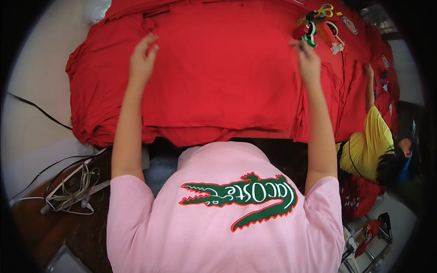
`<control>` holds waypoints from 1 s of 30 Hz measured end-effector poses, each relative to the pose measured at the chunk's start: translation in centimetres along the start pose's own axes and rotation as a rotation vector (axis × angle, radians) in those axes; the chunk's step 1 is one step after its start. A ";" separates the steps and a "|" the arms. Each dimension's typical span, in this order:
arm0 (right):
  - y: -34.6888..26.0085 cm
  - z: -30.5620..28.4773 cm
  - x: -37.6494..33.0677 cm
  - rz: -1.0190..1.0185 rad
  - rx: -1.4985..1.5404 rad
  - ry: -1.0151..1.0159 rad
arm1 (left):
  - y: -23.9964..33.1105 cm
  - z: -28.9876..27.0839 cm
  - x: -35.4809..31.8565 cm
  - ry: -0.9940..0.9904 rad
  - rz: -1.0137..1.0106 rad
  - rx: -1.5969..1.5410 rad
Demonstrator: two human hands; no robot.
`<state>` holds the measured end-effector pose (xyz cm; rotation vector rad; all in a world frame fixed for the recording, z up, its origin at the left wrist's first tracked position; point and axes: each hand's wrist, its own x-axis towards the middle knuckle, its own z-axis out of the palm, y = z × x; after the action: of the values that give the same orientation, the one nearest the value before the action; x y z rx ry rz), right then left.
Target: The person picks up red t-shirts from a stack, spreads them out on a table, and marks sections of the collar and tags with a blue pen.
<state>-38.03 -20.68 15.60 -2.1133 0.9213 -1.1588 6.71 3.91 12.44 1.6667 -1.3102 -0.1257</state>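
Note:
A large red cloth (223, 68), smooth in the middle, lies spread in front of me. My left hand (143, 61) is over its left part, with thumb and fingers apart and nothing in them. On the right side my right hand (308, 63) has its fingers drawn together around something small and dark, too blurred to name. Just beyond those fingertips is a cluster of tools: a red-and-green tape dispenser (310, 34), another red dispenser with a pale roll (328, 32), and yellow-handled scissors (325, 10).
Bunched red cloth (93, 91) hangs over the table's left edge. To the right, a person in a yellow shirt (371, 143) reaches an arm onto more red fabric. Coiled cables and a power strip (75, 195) lie low on the left.

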 end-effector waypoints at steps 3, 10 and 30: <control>-1.2 0.7 -11.2 0.133 -0.441 -0.271 | 1.1 0.7 -10.9 -0.269 -0.013 0.291; -1.0 -5.4 -24.4 0.314 -0.288 -0.309 | 5.0 -5.3 -21.7 -0.509 -0.084 0.676; 0.5 -8.3 -19.8 0.913 0.236 -0.265 | -0.8 -7.2 -16.2 -0.204 -0.560 0.005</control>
<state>-53.14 -6.71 9.44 -1.3341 1.3251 -0.4654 4.88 21.11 8.23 2.0276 -0.9512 -0.6372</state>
